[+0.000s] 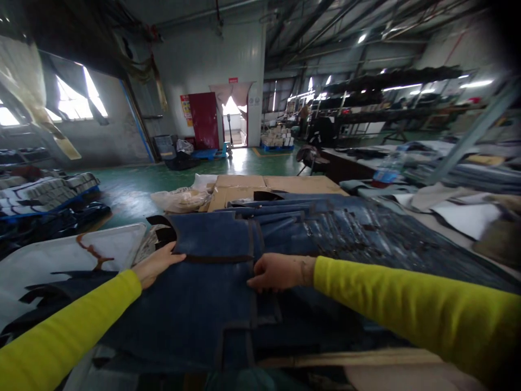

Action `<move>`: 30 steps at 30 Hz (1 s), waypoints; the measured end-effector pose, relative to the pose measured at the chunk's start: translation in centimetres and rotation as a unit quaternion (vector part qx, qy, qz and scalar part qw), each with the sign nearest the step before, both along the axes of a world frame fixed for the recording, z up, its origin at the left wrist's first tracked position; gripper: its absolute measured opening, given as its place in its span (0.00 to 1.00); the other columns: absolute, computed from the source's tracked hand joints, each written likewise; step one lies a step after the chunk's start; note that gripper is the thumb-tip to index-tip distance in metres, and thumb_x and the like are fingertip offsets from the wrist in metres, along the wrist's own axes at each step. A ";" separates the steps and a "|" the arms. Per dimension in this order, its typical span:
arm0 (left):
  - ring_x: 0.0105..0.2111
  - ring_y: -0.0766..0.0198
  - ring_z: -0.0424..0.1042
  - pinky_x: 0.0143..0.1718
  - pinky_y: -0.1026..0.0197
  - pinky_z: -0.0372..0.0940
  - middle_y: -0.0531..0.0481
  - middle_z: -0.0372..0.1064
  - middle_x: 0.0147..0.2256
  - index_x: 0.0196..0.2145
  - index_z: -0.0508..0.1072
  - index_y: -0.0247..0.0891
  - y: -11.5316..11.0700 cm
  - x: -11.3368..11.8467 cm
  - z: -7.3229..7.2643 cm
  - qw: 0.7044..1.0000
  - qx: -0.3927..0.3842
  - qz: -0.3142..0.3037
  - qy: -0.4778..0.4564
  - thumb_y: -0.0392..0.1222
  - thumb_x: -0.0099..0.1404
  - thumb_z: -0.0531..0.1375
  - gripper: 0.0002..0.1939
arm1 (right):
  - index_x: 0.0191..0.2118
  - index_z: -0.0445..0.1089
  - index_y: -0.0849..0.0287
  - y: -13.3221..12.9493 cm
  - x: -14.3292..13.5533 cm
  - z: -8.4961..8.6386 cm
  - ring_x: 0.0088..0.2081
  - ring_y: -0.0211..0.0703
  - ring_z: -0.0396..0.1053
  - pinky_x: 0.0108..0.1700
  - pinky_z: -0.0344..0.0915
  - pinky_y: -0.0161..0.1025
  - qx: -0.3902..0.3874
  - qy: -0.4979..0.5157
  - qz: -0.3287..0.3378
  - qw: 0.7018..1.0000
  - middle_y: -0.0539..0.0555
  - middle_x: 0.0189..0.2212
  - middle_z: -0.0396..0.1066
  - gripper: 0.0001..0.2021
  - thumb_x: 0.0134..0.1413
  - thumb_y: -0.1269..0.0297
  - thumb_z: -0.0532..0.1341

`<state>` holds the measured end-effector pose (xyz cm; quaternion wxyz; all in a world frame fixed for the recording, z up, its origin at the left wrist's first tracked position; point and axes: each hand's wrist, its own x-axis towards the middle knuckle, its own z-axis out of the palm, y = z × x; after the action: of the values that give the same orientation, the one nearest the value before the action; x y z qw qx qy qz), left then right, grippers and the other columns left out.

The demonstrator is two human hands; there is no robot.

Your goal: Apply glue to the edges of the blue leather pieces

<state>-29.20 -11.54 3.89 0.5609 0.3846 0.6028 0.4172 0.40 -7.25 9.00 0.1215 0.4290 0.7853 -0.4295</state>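
Note:
A dark blue fabric piece with black edging lies spread in front of me, a black strip running across it. At the strip's left end, my left hand pinches the fabric's edge between thumb and fingers. Near the strip's right end, my right hand is closed on the edged border of the same fabric, its fingers curled. More blue pieces are layered behind and to the right, some under shiny clear plastic.
A white tub with dark fabric stands at the left. Cardboard and a plastic bag lie beyond the fabric. A table with cloth and a bottle is at the right. Bundles sit far left.

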 end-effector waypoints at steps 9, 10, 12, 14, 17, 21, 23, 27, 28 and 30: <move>0.34 0.55 0.74 0.33 0.59 0.68 0.46 0.74 0.33 0.35 0.69 0.34 -0.3 0.2 -3.0 0.996 -0.076 0.013 0.038 0.49 0.39 0.71 0.27 | 0.24 0.67 0.63 1.7 1.7 0.2 0.17 0.33 0.62 0.21 0.60 0.31 0.126 -0.103 0.014 0.987 0.49 0.16 0.63 0.15 0.53 0.56 0.56; 0.34 0.55 0.74 0.33 0.59 0.68 0.46 0.74 0.33 0.35 0.69 0.35 -0.2 0.0 -3.0 0.996 -0.085 0.014 0.030 0.49 0.39 0.71 0.26 | 0.24 0.67 0.63 2.0 2.1 0.2 0.17 0.33 0.62 0.21 0.60 0.31 0.135 -0.111 0.009 0.985 0.49 0.15 0.63 0.16 0.54 0.55 0.55; 0.32 0.57 0.74 0.33 0.59 0.69 0.47 0.74 0.32 0.35 0.70 0.36 0.1 -0.4 -3.2 0.994 -0.110 0.005 -0.006 0.47 0.40 0.71 0.25 | 0.25 0.66 0.63 2.6 2.6 0.1 0.16 0.32 0.62 0.21 0.62 0.31 0.109 -0.108 -0.026 0.988 0.49 0.15 0.63 0.17 0.55 0.54 0.55; 0.31 0.57 0.74 0.36 0.58 0.69 0.47 0.74 0.31 0.36 0.71 0.36 0.4 -0.8 -3.5 0.988 -0.142 -0.012 -0.056 0.47 0.42 0.70 0.23 | 0.26 0.65 0.63 3.0 2.7 -0.2 0.16 0.32 0.63 0.21 0.64 0.31 0.042 -0.071 -0.078 0.994 0.48 0.16 0.64 0.16 0.56 0.56 0.56; 0.33 0.55 0.74 0.38 0.55 0.69 0.48 0.75 0.32 0.36 0.71 0.38 0.9 -0.9 -4.1 0.985 -0.153 -0.015 -0.084 0.46 0.43 0.70 0.22 | 0.26 0.64 0.64 3.2 2.6 -0.6 0.19 0.32 0.65 0.23 0.66 0.30 -0.055 0.020 -0.163 0.985 0.48 0.18 0.65 0.11 0.55 0.63 0.58; 0.39 0.56 0.73 0.38 0.59 0.69 0.50 0.74 0.35 0.37 0.71 0.40 1.2 -0.8 -4.4 0.995 -0.092 0.024 -0.041 0.41 0.44 0.69 0.21 | 0.29 0.64 0.64 3.1 2.1 -0.6 0.22 0.30 0.66 0.26 0.67 0.28 -0.168 0.193 -0.245 0.935 0.47 0.21 0.66 0.05 0.53 0.70 0.60; 0.41 0.55 0.73 0.38 0.59 0.69 0.49 0.74 0.35 0.37 0.72 0.40 1.2 -0.7 -4.4 0.995 -0.087 0.027 -0.040 0.40 0.45 0.68 0.19 | 0.30 0.64 0.64 3.1 1.8 -0.4 0.22 0.30 0.66 0.25 0.67 0.27 -0.213 0.244 -0.248 0.913 0.47 0.22 0.67 0.04 0.54 0.71 0.60; 0.36 0.55 0.74 0.39 0.57 0.69 0.49 0.74 0.33 0.34 0.72 0.39 1.0 -0.9 -4.2 0.991 -0.105 0.016 -0.082 0.39 0.46 0.68 0.15 | 0.31 0.61 0.62 3.0 0.5 0.7 0.18 0.29 0.65 0.20 0.64 0.26 -0.220 0.242 -0.215 0.920 0.44 0.20 0.65 0.04 0.53 0.75 0.59; 0.35 0.56 0.74 0.38 0.57 0.69 0.49 0.74 0.32 0.34 0.72 0.38 1.0 -1.0 -4.1 0.990 -0.111 0.014 -0.087 0.39 0.46 0.68 0.15 | 0.32 0.60 0.62 3.0 0.2 1.1 0.17 0.29 0.64 0.19 0.63 0.26 -0.204 0.239 -0.205 0.927 0.44 0.19 0.64 0.06 0.52 0.77 0.58; 0.32 0.56 0.74 0.36 0.57 0.70 0.49 0.74 0.29 0.35 0.72 0.38 0.9 -1.5 -3.9 0.987 -0.125 0.016 -0.096 0.41 0.47 0.68 0.16 | 0.33 0.60 0.62 3.0 -0.4 2.1 0.16 0.28 0.63 0.19 0.63 0.25 -0.167 0.244 -0.176 0.939 0.43 0.19 0.64 0.08 0.50 0.81 0.57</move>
<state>-30.68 -10.62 -0.02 0.6532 0.2597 0.5995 0.3827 0.03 -4.24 11.14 -0.0810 0.4159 0.6202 -0.6601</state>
